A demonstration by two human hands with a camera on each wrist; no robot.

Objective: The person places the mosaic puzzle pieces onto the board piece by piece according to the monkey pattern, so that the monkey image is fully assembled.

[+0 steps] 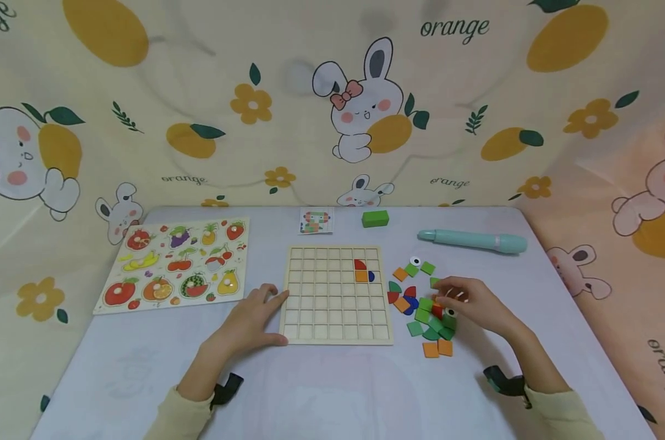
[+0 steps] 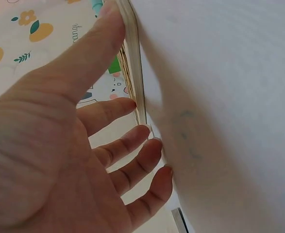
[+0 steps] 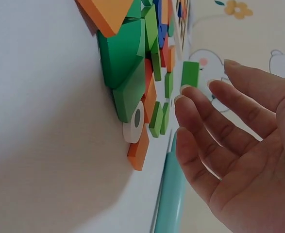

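A wooden grid board (image 1: 321,300) lies mid-table. In it, toward the upper right, sit a red quarter-round piece (image 1: 360,264), an orange square (image 1: 361,276) and a blue rounded piece (image 1: 371,276). My left hand (image 1: 246,321) touches the board's left edge with thumb and a finger, the fingers spread; the left wrist view shows the fingertips along the board's side (image 2: 135,63). My right hand (image 1: 483,305) hovers over loose coloured pieces (image 1: 422,315) right of the board. In the right wrist view its fingers are loosely bent with nothing between them, apart from the green piece (image 3: 125,48).
A fruit picture board (image 1: 173,266) lies at the left. Behind the grid board are a small pattern card (image 1: 316,221) and a green block (image 1: 375,219). A teal pen-shaped object (image 1: 472,240) lies at the back right. Two orange squares (image 1: 437,349) lie at the pile's near side.
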